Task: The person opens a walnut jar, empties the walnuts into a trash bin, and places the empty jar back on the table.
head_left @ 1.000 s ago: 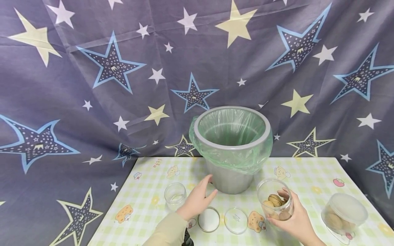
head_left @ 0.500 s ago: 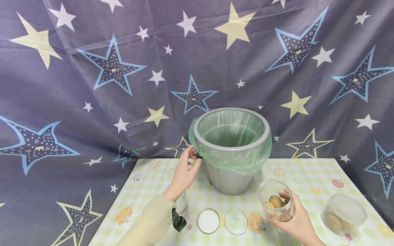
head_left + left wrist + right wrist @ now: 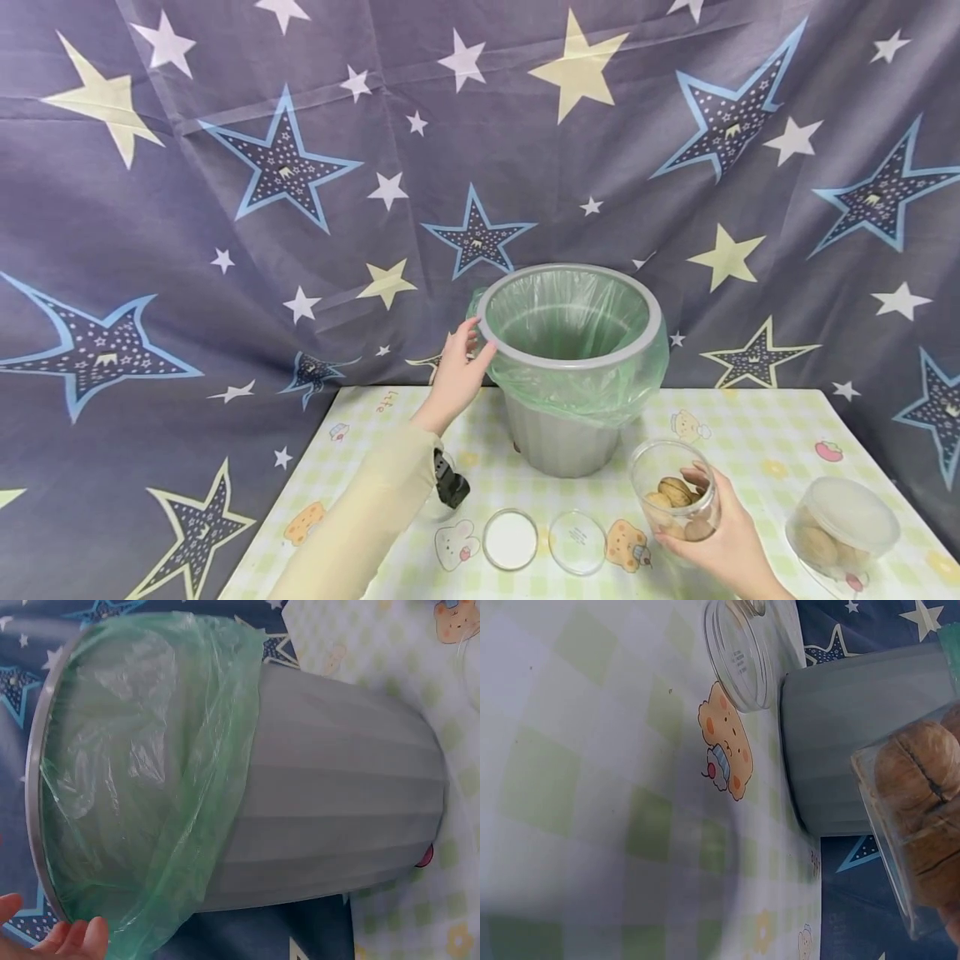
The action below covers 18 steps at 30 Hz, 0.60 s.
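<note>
A grey bin (image 3: 562, 446) lined with a green plastic bag (image 3: 581, 396) stands at the back of the table. My left hand (image 3: 456, 371) is at the left side of its rim, thumb and fingers apart and loosely bent. In the left wrist view its fingertips (image 3: 94, 937) lie right at the rim and the bag's edge. My right hand (image 3: 731, 533) holds a clear lidless jar (image 3: 651, 467) with several walnuts (image 3: 677, 492) inside, right of the bin. The right wrist view shows the jar lifted over the tablecloth and tilted, its walnuts (image 3: 919, 769) close up.
Two round lids, one white (image 3: 510, 540) and one clear (image 3: 577, 543), lie in front of the bin. A lidded tub (image 3: 821, 533) of round brown things stands at the right. Behind my left wrist a clear jar (image 3: 441, 507) is mostly hidden. A star-patterned curtain (image 3: 247, 308) hangs behind.
My left hand has risen from low beside the bin up to its rim, its forearm now covering most of the small clear jar. The right hand with the walnut jar has stayed in place.
</note>
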Tool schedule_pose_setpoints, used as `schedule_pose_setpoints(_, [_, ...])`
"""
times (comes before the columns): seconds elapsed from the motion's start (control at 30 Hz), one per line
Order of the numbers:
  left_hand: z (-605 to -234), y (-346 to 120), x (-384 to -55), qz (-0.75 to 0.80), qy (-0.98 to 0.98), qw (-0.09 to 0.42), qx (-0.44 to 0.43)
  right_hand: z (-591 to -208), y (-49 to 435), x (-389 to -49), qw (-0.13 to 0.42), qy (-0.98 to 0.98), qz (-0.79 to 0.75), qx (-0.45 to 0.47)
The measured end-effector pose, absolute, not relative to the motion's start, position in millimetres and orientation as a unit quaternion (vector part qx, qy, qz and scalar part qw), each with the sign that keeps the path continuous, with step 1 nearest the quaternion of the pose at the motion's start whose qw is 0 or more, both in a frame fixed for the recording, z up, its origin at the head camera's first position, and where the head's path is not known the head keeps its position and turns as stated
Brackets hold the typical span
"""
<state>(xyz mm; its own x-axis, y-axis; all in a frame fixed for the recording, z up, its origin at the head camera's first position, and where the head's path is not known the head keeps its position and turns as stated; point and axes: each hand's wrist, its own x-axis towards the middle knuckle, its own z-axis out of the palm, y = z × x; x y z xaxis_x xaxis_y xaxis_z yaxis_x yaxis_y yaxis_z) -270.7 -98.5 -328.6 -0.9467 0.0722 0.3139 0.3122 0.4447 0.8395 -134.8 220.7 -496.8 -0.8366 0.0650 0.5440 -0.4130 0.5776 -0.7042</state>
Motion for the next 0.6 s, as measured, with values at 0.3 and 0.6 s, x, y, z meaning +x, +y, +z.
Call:
schedule_pose_setpoints(0.3, [-333.0,-83.4,-280.9,-0.535,-0.834,0.099,-0.091,-493.8,223.1,-136.2,0.269,-0.846,0.449,0.105])
schedule_pose_setpoints(0.6, [-337.9,-79.0,-286.1,-0.532,-0.837,0.102,-0.077,-477.8,225.7,-138.6,0.283,-0.828,0.471,0.114])
